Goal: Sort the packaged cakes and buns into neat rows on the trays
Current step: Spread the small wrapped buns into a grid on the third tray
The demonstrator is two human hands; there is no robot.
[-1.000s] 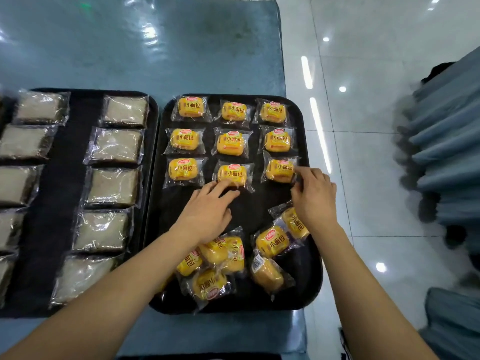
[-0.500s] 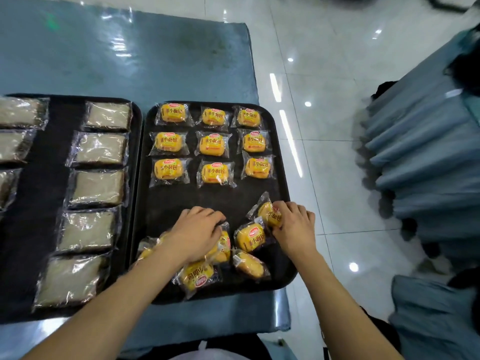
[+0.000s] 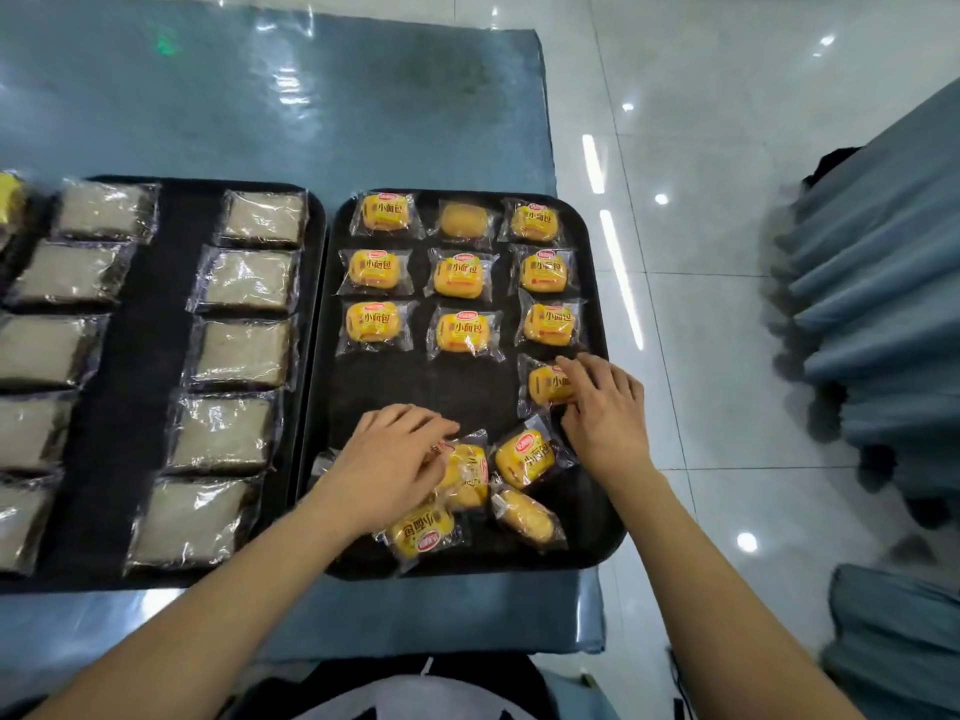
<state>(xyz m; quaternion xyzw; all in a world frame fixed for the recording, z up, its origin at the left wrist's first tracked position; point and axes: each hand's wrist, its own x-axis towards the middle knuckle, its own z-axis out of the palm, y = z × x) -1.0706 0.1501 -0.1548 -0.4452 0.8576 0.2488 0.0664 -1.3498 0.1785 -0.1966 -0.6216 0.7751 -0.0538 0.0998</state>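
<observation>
Yellow packaged buns lie in three neat rows of three on the right black tray. My right hand grips a fourth-row bun at the tray's right side, just below the third row. My left hand is curled over a bun in a loose pile at the tray's near end. Three more loose buns lie tilted around it. Brown wrapped cakes sit in columns on the left black tray.
Both trays stand side by side on a blue-covered table. The table's right edge runs close beside the right tray, with glossy white floor beyond. Blue draped furniture stands at the far right.
My right hand has carried a bun from the loose pile up to the right column under the third row. My left hand has stayed on the pile.
</observation>
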